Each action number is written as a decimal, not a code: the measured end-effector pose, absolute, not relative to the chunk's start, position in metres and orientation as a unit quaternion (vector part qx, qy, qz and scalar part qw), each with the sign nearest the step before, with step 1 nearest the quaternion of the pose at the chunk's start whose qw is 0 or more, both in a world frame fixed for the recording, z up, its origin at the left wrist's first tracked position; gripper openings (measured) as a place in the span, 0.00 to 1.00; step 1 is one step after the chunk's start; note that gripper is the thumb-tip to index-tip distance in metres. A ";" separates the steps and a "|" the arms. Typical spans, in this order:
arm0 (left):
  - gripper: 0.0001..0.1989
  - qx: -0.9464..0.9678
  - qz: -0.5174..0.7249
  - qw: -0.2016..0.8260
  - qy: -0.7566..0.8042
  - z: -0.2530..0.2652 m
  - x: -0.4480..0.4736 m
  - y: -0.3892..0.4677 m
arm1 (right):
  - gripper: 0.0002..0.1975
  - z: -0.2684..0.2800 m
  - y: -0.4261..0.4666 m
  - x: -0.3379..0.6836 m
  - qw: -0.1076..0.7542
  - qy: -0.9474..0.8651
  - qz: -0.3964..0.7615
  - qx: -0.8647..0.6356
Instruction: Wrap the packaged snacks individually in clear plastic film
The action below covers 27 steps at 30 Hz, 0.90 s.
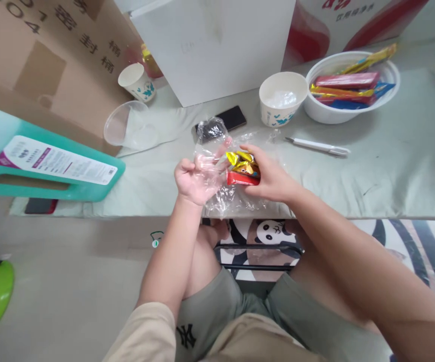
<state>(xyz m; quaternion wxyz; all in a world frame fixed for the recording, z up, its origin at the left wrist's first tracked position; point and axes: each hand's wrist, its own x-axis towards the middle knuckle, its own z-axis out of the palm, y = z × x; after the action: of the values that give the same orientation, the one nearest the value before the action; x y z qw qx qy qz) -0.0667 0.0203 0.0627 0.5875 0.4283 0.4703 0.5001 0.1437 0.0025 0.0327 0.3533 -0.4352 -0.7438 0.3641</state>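
My left hand [200, 181] is palm up, with its fingers partly curled under a crinkled clear plastic bag [219, 198] that it holds. The film blurs where the fingertips end. From the other side, my right hand [268, 176] grips small snack packets [243, 168], gold ones above a red one, between thumb and fingers. These packets touch or overlap the bag close to my left fingers; whether they are inside it I cannot tell. Behind the bag lies a black phone [232, 118], partly covered by the film.
A white bowl [328, 113] of wrapped snacks, a paper cup [281, 100] and a white pen [317, 147] stand or lie to the right. At left are a green liquid jug [108, 171], a clear plastic lid [117, 128], another paper cup [134, 83] and a cardboard box [32, 100]. A white box [217, 50] stands behind.
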 end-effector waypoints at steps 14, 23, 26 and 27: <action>0.19 0.477 0.552 0.493 0.474 0.058 -0.057 0.056 | 0.23 0.029 0.017 0.137 0.540 -0.172 0.769 -0.297; 0.22 0.472 0.538 0.553 0.427 0.061 -0.081 0.058 | 0.17 0.039 0.034 0.165 0.677 -0.086 0.662 -0.310; 0.25 0.389 0.572 0.618 0.374 0.062 -0.078 0.052 | 0.17 0.034 0.036 0.165 0.691 -0.089 0.640 -0.325; 0.24 0.360 0.583 0.636 0.356 0.062 -0.076 0.050 | 0.17 0.032 0.036 0.164 0.701 -0.086 0.626 -0.331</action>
<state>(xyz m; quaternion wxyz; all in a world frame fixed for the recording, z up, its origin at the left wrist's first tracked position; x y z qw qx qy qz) -0.0756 0.0505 0.0622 0.6357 0.3601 0.3559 0.5827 0.1644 0.0364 0.0322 0.7006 -0.3310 -0.0860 0.6263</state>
